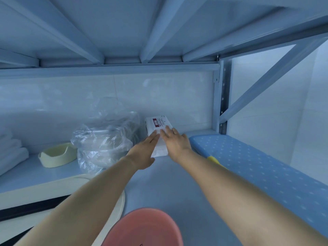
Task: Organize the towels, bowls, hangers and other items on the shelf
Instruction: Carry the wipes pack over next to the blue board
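Pink plastic fills the nearest edge of the view, the rim of a round bowl [143, 228] low in the middle. Beyond it lies the pale shelf [159, 183], and both bare forearms reach across it. To the right a blue dotted padded board [248, 166] runs along the shelf toward the back, with a small yellow piece [213, 159] at its inner edge. Farther in, the left hand [142, 153] lies flat against the left side of a white soft pack [157, 125] with a red label. The right hand [175, 141] rests on the pack's top and right side. The fingers of both are straight, so neither hand clasps the pack; they only press and steady it. The pack lies near the back wall, between the board and a crumpled clear plastic bag [104, 139] on its left. It looks light and squashy in a slick wrapper, so flat palms on its two long sides should hold or slide it better than a fingertip pinch, which might slip. Left of the bag sits a cream bowl [56, 155], and folded white towels [10, 148] are stacked at the far left.
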`<state>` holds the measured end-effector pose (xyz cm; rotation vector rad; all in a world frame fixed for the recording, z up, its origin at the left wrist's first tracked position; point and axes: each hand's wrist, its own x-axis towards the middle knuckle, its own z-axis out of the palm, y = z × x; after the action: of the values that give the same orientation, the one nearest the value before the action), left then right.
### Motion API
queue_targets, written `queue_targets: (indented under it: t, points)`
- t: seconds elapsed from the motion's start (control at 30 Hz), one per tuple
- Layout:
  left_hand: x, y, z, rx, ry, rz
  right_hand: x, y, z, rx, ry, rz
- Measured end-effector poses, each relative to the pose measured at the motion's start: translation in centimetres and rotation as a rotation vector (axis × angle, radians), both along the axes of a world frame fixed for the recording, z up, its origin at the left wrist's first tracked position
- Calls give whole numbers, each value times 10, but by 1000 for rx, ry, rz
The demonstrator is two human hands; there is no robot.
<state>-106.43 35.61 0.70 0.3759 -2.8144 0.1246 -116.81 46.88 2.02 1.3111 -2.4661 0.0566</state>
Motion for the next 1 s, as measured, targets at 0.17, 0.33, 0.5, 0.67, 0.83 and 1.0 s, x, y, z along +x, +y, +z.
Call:
queue_targets:
  t: [0.17, 0.33, 0.5, 0.67, 0.83, 1.0]
  points:
    - [14, 0, -10, -94, 34, 13, 21, 0, -24, -109, 62, -17]
    - [14, 8, -15, -101, 47, 58, 20, 7, -42, -45, -34, 36]
    - [11, 11, -15, -60, 2, 70, 15, 7, -44, -16, -117, 54]
    - [5, 3, -8, -9, -42, 68, 8, 1, -44, -14, -187, 69]
    - [0, -3, -6, 52, -63, 72, -1, -4, -40, 3, -227, 72]
    - [-3, -3, -9, 22, -44, 71, -9, -10, -41, 32, -221, 45]
